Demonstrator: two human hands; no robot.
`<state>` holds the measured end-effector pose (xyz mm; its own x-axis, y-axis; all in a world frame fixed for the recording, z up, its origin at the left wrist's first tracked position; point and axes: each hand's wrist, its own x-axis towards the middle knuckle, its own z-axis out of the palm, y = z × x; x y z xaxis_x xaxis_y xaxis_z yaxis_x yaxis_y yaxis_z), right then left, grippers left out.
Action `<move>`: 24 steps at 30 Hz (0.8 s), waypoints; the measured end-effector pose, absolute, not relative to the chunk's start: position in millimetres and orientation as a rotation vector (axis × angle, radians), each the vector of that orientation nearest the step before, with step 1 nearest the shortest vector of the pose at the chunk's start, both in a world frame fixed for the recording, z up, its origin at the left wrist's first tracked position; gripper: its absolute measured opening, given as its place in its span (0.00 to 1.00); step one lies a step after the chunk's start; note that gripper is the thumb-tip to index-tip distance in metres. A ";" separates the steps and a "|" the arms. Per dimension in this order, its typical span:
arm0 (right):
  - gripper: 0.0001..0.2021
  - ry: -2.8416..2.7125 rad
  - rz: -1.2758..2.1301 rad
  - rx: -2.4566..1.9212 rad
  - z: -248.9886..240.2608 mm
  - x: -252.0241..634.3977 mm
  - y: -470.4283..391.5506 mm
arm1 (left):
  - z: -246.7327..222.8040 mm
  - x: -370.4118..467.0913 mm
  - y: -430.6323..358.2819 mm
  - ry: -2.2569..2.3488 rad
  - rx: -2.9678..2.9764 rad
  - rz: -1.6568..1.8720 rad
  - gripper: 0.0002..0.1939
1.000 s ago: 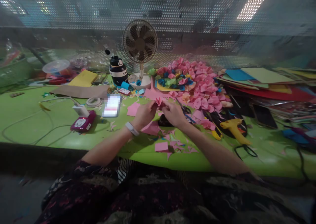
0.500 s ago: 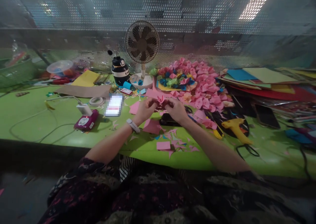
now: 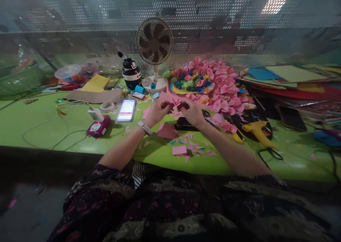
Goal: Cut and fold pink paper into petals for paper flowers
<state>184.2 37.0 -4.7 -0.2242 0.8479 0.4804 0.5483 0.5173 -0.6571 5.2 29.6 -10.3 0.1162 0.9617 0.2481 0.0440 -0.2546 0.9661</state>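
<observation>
A small pink folded paper flower (image 3: 176, 102) is held up between both hands near the middle of the table. My left hand (image 3: 159, 110) pinches its left side, and my right hand (image 3: 192, 111) pinches the right side. Behind them lies a big heap of pink paper flowers (image 3: 222, 82), with a cluster of blue, green and yellow ones (image 3: 190, 82) beside it. Just in front of my hands are a pink paper sheet (image 3: 167, 131), a small stack of pink squares (image 3: 179, 150) and several pink scraps. A black object (image 3: 185, 124) lies partly under my right hand.
A fan (image 3: 154, 41) and a black bottle (image 3: 131, 74) stand behind. At left are a lit phone (image 3: 126, 110) and a purple power adapter (image 3: 98, 126) with cables. To the right lie a yellow glue gun (image 3: 258, 132), a dark phone (image 3: 291, 118) and stacked coloured paper (image 3: 289, 75).
The whole view has shifted slightly, with things lying a little further right and higher. Both hands still hold the pink flower, whose petals look more spread.
</observation>
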 end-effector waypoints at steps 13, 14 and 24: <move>0.09 -1.994 0.485 -1.156 -3.0 190.2 46.9 | 7.7 -32.6 45.6 1.071 1.490 0.934 0.13; 0.08 -1.995 0.491 -1.166 -3.0 190.7 47.8 | 6.6 -33.6 46.5 1.079 1.501 0.925 0.13; 0.08 -2.051 0.551 -1.183 -14.0 192.9 56.3 | 4.8 -36.7 49.4 1.127 1.607 0.781 0.04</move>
